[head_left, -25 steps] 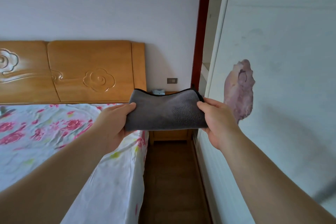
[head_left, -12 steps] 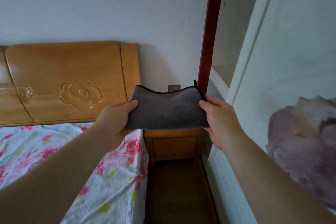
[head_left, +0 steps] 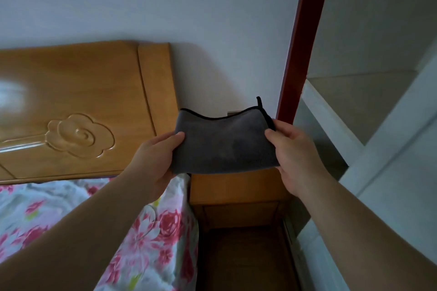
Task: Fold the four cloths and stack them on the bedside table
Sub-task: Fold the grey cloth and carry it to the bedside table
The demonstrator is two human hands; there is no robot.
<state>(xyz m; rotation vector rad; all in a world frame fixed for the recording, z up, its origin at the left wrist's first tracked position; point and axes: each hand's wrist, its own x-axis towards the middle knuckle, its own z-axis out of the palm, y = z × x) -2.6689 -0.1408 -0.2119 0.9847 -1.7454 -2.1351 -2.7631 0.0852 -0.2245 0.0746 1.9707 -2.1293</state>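
A folded grey cloth (head_left: 224, 143) with a black hem and a small hanging loop is held flat in the air between both hands. My left hand (head_left: 157, 159) grips its left edge and my right hand (head_left: 292, 151) grips its right edge. The cloth hovers just above the wooden bedside table (head_left: 236, 188), whose front part of the top shows below the cloth. The rest of the table top is hidden behind the cloth. No other cloths are in view.
The bed with a flowered sheet (head_left: 146, 231) lies at the left under a wooden headboard (head_left: 82, 111). A red door frame (head_left: 300, 54) and a pale wardrobe (head_left: 378, 172) stand at the right. A narrow wooden floor strip (head_left: 243, 260) runs between bed and wardrobe.
The view has moved closer to the bedside table and the wall. Both hands have carried the cloth forward, and it now hangs right over the table top.
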